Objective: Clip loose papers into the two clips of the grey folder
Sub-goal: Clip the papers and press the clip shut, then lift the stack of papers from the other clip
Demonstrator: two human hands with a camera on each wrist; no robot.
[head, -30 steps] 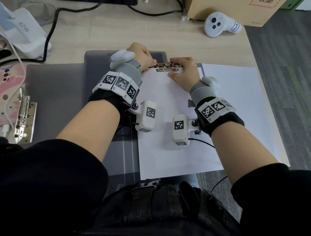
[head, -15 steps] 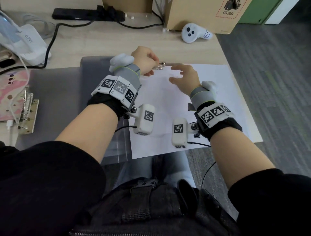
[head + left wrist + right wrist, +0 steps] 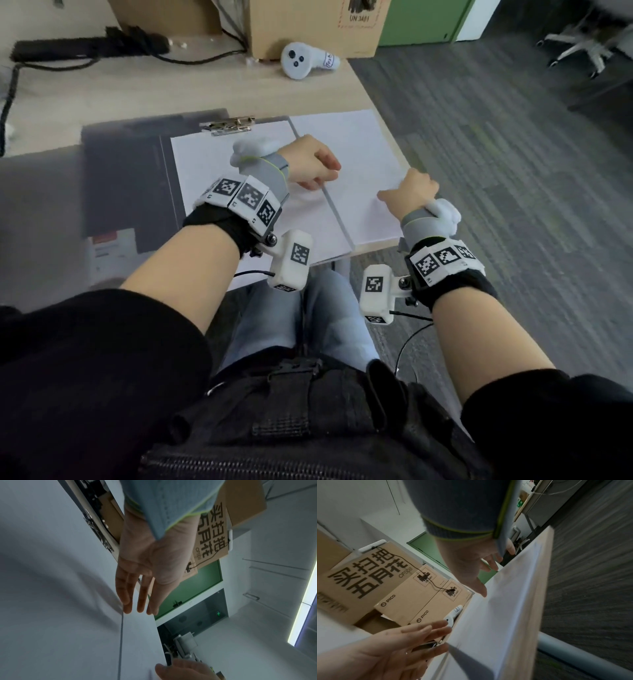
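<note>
The folder [image 3: 130, 178] lies open on the desk [image 3: 171, 89]. One sheet [image 3: 219, 178] sits under the top clip [image 3: 228, 124], which looks closed on the sheet's far edge. A loose stack [image 3: 359, 178] lies just right of the folder, its right edge near the desk edge.

My left hand [image 3: 310, 166] rests over the seam between clipped sheet and stack. In the left wrist view its fingers [image 3: 126, 595] are straight and relaxed, holding nothing. My right hand [image 3: 412, 192] is at the stack's right edge; the right wrist view shows fingers [image 3: 481, 586] extended along the paper, thumb side hidden. I cannot tell whether it has pinched a sheet yet.

I judge the next step to be taking paper from the stack for the second clip, which is not visible in these views.

Risks from here:

1. Stack slides off the desk. Cause: a sideways pull at the right edge, with little desk left beyond it.
2. Several sheets lift at once. Cause: fingertips catching the stack's edge rather than one sheet.
3. Clipped sheet shifts or creases. Cause: the left hand dragging across the seam while pressing down.
4. Bent corner. Cause: lifting from one edge without support underneath.
5. Misjudged grip. Cause: motion blur in both wrist views; I confirm contact before lifting.
</note>
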